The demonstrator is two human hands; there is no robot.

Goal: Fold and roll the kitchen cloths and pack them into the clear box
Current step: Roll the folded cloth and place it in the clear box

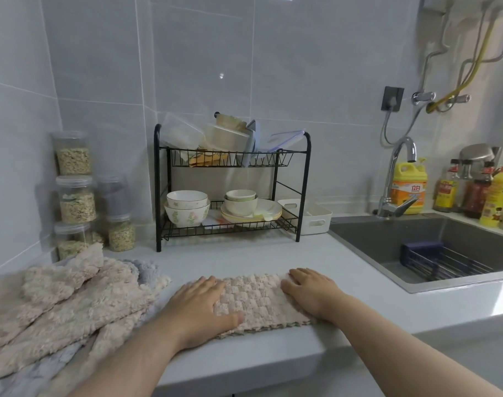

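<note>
A pale pink, fluffy kitchen cloth [258, 302] lies folded into a flat rectangle on the grey counter near its front edge. My left hand [200, 306] lies flat on the cloth's left end with fingers straight. My right hand [311, 292] presses flat on its right end. A loose pile of beige cloths [66, 305] lies to the left, with a grey cloth [148, 269] showing under it. I cannot pick out the clear box for packing; some clear plastic tubs [181, 134] sit on the rack's top shelf.
A black wire dish rack [304, 181] with bowls and plates stands at the back. Stacked jars [75, 196] stand at the back left, a white bin [316, 217] beside the rack. The sink [373, 245] with its tap [399, 173] and bottles lies to the right.
</note>
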